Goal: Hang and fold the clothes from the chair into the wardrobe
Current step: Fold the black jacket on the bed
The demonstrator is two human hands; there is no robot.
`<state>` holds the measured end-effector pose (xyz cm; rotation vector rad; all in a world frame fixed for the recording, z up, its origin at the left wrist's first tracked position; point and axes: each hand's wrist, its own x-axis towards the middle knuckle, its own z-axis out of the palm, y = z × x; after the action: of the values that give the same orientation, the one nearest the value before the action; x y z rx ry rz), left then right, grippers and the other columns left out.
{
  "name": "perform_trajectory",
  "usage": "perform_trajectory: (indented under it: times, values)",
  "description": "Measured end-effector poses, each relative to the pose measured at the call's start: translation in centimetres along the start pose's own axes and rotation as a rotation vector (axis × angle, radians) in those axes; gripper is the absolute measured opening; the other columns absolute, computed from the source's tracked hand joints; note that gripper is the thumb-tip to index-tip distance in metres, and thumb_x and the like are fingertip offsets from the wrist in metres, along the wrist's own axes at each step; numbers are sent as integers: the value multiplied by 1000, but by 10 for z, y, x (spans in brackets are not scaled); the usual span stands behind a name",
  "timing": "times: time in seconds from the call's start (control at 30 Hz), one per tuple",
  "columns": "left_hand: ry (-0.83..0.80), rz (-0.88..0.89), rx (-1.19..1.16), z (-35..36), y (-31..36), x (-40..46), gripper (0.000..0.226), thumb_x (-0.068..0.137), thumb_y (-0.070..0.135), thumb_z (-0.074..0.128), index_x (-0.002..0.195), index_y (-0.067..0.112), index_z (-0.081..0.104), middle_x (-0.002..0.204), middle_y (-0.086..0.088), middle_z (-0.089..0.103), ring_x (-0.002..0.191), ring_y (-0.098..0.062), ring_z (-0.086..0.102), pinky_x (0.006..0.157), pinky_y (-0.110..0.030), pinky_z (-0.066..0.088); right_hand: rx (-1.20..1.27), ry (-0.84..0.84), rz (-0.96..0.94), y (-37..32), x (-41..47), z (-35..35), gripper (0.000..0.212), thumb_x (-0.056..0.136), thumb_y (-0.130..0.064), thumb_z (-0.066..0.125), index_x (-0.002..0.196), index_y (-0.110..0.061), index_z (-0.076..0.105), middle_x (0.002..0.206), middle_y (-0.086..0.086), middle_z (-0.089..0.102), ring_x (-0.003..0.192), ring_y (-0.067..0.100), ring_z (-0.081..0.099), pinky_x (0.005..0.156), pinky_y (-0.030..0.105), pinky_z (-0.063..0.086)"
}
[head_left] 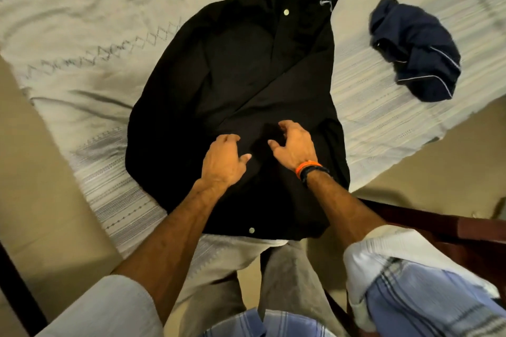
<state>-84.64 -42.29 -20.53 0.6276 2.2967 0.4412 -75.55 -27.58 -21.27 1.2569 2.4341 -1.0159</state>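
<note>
A black button-up shirt (241, 85) lies spread on the bed, collar at the far end, both sleeves folded across its body. My left hand (223, 161) rests on the shirt's lower middle with its fingers curled down against the cloth. My right hand (294, 145), with an orange and a dark band at the wrist, hovers just beside it, fingers spread and bent over the fabric, holding nothing. A crumpled navy garment (416, 49) with pale piping lies on the bed to the right.
The bed's pale patterned cover (90, 44) fills the upper view. A dark wooden chair (443, 230) stands at the lower right by the bed's corner. Beige floor (41, 200) shows on the left and right.
</note>
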Motion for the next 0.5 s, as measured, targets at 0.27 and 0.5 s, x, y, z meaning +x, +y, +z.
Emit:
perform_trajectory:
  times: [0.27,0.5]
  values:
    - [117,23,274,63,58,77,85,90,41,66,154,11,18,161,-14,11,147,-31,19,116,-42,27,-183,158,-233,55,105,-25,61,91,-33,62,143,-6,45,150,12,42,136,30,41,107,43,38]
    - [-95,-101,368,106,46,131,139,69,59,78,153,8,-21,158,-17,-30,147,-39,-21,116,-66,2,-464,45,-378,107,184,-10,77,96,-62,32,157,-18,18,165,1,13,152,23,11,123,46,9]
